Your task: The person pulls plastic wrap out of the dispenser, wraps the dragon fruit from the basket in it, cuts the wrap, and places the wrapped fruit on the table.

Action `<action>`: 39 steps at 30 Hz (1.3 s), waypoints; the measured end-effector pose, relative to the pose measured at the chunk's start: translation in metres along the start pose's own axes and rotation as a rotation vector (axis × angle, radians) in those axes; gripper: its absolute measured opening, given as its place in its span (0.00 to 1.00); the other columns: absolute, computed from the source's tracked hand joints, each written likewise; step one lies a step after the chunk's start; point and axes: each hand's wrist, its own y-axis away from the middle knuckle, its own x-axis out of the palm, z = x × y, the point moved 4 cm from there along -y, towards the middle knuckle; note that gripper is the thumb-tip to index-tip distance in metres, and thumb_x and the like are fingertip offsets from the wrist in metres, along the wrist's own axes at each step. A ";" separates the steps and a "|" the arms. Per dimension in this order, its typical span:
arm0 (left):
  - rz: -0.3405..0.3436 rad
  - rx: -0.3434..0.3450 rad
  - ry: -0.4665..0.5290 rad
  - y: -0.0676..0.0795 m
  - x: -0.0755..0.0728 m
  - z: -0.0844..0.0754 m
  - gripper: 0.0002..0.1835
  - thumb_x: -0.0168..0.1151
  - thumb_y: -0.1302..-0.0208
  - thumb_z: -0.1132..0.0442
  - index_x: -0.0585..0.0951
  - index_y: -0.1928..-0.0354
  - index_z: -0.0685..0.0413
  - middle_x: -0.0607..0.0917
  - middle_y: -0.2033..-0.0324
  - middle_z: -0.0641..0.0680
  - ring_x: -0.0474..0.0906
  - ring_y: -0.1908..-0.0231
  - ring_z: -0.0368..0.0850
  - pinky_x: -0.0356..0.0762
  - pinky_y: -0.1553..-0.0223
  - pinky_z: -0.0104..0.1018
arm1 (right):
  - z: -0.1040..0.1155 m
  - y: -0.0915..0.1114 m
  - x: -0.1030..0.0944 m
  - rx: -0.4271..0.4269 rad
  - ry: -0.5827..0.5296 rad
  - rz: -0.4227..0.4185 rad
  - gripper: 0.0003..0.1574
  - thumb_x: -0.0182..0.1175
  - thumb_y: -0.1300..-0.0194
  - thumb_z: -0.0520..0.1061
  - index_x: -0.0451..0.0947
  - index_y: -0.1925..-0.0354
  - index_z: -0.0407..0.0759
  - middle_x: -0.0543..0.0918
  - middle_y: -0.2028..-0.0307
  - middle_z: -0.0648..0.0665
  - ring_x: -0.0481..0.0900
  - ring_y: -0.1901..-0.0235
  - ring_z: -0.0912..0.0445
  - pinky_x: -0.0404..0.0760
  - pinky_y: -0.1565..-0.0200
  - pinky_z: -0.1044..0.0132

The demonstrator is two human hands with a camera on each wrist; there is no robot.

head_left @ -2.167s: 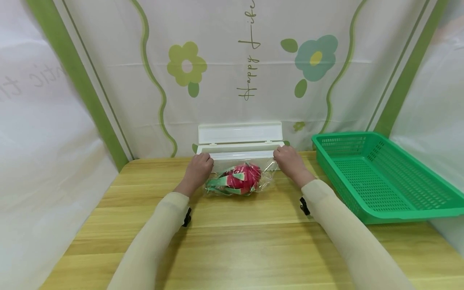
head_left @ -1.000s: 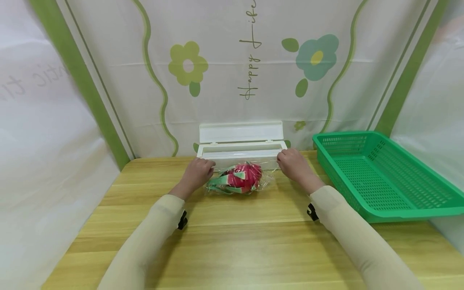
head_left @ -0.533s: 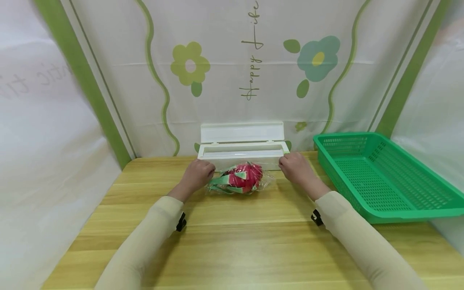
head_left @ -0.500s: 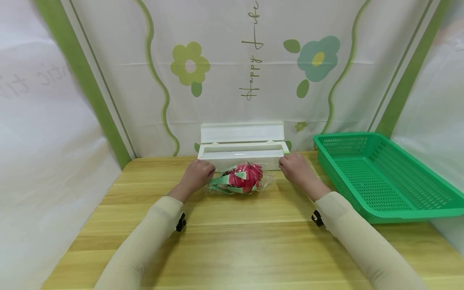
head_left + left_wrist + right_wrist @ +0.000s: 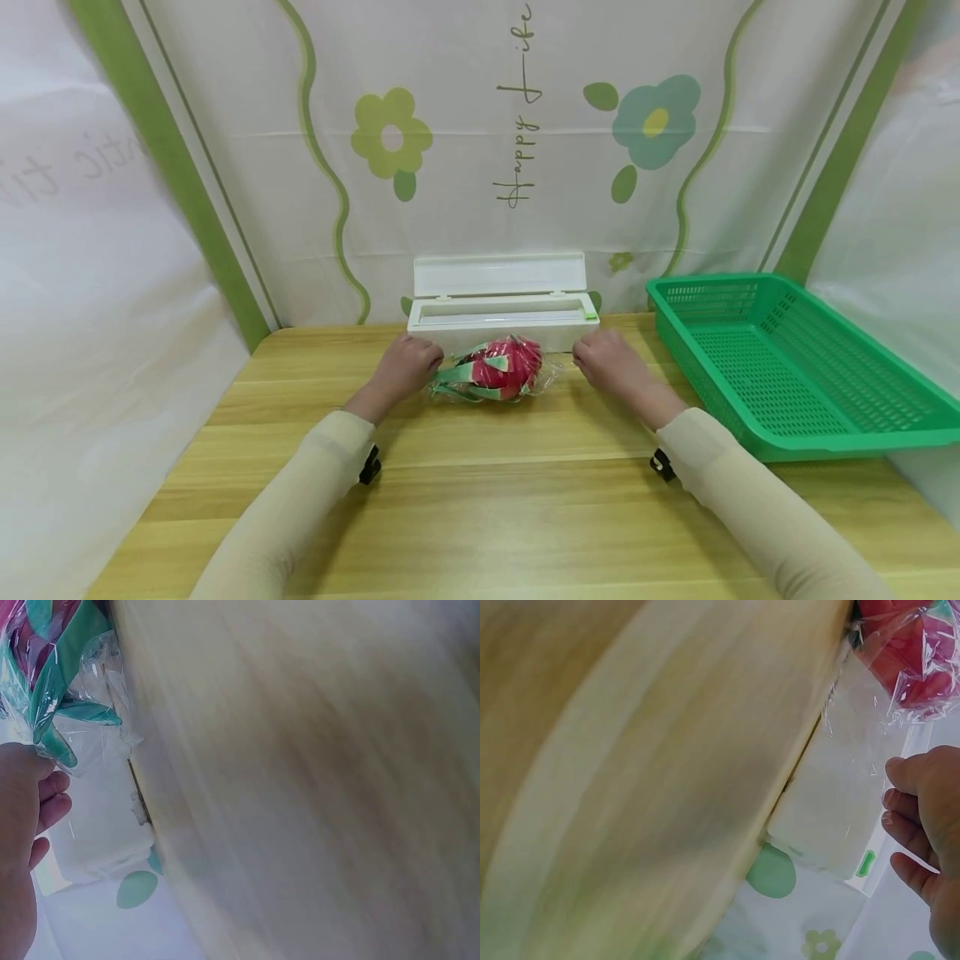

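Note:
A red and green dragon fruit [image 5: 506, 368] lies on its side in clear cling film [image 5: 553, 373] on the table. Right behind it stands a white cling film dispenser [image 5: 480, 337], its lid [image 5: 498, 273] raised. At the fruit's green end my left hand [image 5: 405, 364] pinches the film between thumb and fingers. My right hand [image 5: 606, 360], to the right of the fruit, pinches another edge of the film. In the right wrist view the film stretches from the fruit [image 5: 919, 656] towards the right hand's fingertips [image 5: 894, 766]. Seen from the left wrist, the fruit's leaves [image 5: 64, 675] show through the wrap.
A green perforated basket [image 5: 795, 446] stands on the right side of the wooden table [image 5: 487, 517]. A printed curtain [image 5: 465, 167] hangs behind the dispenser. A bright green slider [image 5: 590, 316] sits at the dispenser's right end.
Both hands have come down and back from the dispenser's front edge, drawing the film towards the fruit. The green slider, earlier hidden near the right hand, now shows.

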 end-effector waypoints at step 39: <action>0.312 -0.174 0.207 -0.001 -0.009 -0.003 0.39 0.64 0.38 0.41 0.69 0.34 0.60 0.74 0.38 0.61 0.68 0.37 0.58 0.62 0.37 0.55 | 0.016 -0.015 -0.034 0.054 -0.022 0.037 0.28 0.70 0.42 0.49 0.77 0.52 0.30 0.82 0.56 0.34 0.80 0.56 0.40 0.78 0.53 0.45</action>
